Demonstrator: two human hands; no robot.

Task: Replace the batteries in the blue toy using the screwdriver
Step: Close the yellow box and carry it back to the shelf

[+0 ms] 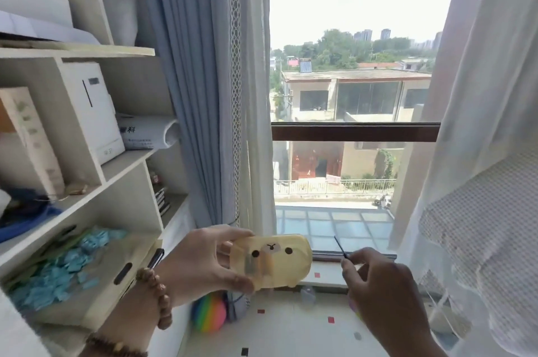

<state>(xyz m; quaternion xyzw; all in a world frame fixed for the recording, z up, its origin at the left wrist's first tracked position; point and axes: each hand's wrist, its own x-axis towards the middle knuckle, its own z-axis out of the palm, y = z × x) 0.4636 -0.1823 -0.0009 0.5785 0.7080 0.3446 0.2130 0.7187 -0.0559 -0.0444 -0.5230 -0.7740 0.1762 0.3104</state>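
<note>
Yellow translucent toy (272, 260) with bear face, held up in front of window sill, not blue in this view; lengthwise, tilted slightly, dark eyes and snout facing camera, something grey-orange seen through shell at lower left. Clamped by left hand (198, 263): thumb under lower edge, fingers over top left edge. Wooden bead bracelet (158, 298) on left wrist, second beaded band (116, 348) lower on forearm. Right hand (384, 289) just beside toy, apart from it, pinching thin screwdriver (340, 247) between fingertips, dark shaft pointing up-left, tip free in air, not touching toy.

Below hands: white surface (291, 333) dotted with small red and dark squares. Rainbow ball (209, 313) resting on it under left hand, blurred whitish object just beside ball, cannot tell what. Blurred small clear item near sill under toy.

Behind: window (349, 94) with brown crossbar, buildings, trees, glass roof outside. Grey-blue curtain (189, 79) left of window with lace edge, white sheer curtain (471, 152) right, hanging down close to right hand.

Left: cream shelf unit (122, 158) with white boxes, rolled printed paper, books. Wooden tray (96, 289) at bottom holding pale blue scraps, slot handle on side, dark pen-like thing at its rim.
</note>
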